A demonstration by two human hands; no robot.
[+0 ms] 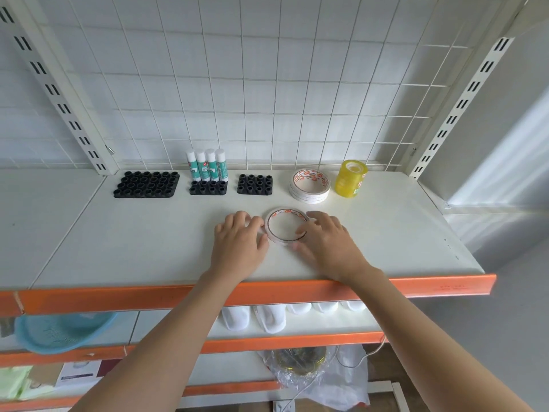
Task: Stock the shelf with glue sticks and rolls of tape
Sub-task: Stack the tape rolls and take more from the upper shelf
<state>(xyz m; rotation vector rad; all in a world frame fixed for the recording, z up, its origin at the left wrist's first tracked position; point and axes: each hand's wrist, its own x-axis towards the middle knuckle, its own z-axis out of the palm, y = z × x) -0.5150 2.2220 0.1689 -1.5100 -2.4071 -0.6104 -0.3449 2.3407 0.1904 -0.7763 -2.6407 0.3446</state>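
While both of my hands rest on the white shelf [148, 248], a flat roll of tape [286, 226] lies between them near the front middle. My left hand [239, 245] lies palm down just left of the roll, its fingers [252, 223] loosely bent and touching the roll's left rim; I see no real grasp there. My right hand [323, 242] covers the roll's right side, fingers curled over the rim and pinching it, with one fingertip inside the ring.

Further back, near the wire grid wall [267, 84], a stack of similar tape rolls [310, 185] sits flat, and just right of it stands a yellow tape pack [350, 179]. Left of the stack are three black holder trays: a small one [255, 184], a middle one [208, 188] carrying four glue sticks [207, 168] upright along its back row, and a larger tray [147, 184] at far left.

Below the orange shelf edge [416, 288], the lower shelf holds a blue basket [62, 331] and white slippers [267, 319].
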